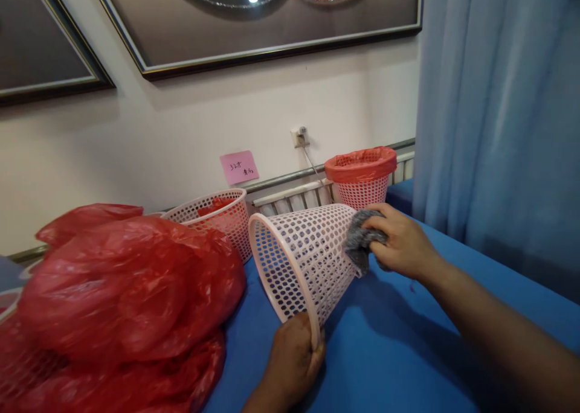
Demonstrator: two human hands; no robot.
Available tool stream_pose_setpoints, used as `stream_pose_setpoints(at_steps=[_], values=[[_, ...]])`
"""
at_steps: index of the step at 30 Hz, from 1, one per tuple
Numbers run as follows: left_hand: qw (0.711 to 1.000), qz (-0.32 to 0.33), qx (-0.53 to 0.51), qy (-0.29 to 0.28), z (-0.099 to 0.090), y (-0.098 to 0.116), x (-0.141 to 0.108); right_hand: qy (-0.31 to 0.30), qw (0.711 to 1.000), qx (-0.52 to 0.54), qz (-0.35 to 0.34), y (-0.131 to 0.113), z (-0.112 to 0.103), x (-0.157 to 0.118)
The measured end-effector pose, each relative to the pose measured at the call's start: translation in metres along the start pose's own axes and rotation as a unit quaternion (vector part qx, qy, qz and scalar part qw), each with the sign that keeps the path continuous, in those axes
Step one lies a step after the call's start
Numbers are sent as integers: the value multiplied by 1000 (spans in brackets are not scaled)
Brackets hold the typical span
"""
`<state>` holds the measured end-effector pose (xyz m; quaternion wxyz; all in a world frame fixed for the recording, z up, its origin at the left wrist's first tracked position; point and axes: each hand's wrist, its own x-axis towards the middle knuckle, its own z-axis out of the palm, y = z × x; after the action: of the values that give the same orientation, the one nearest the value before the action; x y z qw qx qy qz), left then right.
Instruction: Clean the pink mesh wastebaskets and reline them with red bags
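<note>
A pale pink perforated plastic basket (301, 259) lies tilted on its side over the blue table (399, 352), its open mouth facing left toward me. My left hand (294, 358) grips the lower rim of that basket. My right hand (401, 241) holds a grey cloth (360, 244) and presses it against the basket's base end.
A heap of red plastic bags (127, 292) fills the left side. Behind it stands a second pink basket (217, 217). A third basket lined with a red bag (362, 174) stands at the back by the wall. A blue curtain (498, 117) hangs at right. A pink note (239, 167) sticks to the wall.
</note>
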<state>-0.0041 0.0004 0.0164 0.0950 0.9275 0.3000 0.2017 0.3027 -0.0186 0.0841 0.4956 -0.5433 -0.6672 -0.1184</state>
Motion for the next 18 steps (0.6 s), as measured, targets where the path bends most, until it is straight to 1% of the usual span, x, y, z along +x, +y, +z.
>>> stream_pose_setpoints(at_steps=[2, 4, 6, 7, 8, 10, 11, 12, 15, 18], values=[[1000, 6, -3, 8, 1, 3, 0, -9, 1000, 23, 17, -6, 28, 21], [1000, -12, -10, 24, 0, 4, 1, 46, 996, 40, 61, -12, 58, 31], [999, -22, -18, 35, -1, 3, 2, 107, 987, 51, 104, -15, 84, 27], [999, -16, -22, 35, -1, 1, 2, 115, 985, 55, 112, -16, 94, 21], [999, -9, -25, 36, -1, -1, 2, 105, 987, 57, 109, -16, 101, 12], [999, 0, -30, 38, -1, -4, 2, 62, 993, 60, 83, -14, 110, -7], [999, 2, -27, 37, -1, -6, 2, 49, 995, 62, 67, -12, 111, -16], [999, 3, -20, 35, 0, -7, 2, 51, 995, 66, 56, -9, 112, -23], [1000, 8, 4, 27, 1, -7, 1, 114, 990, 74, 39, 3, 114, -28], [1000, -3, 11, 20, 2, -6, 2, 162, 983, 78, 28, 16, 116, -18]])
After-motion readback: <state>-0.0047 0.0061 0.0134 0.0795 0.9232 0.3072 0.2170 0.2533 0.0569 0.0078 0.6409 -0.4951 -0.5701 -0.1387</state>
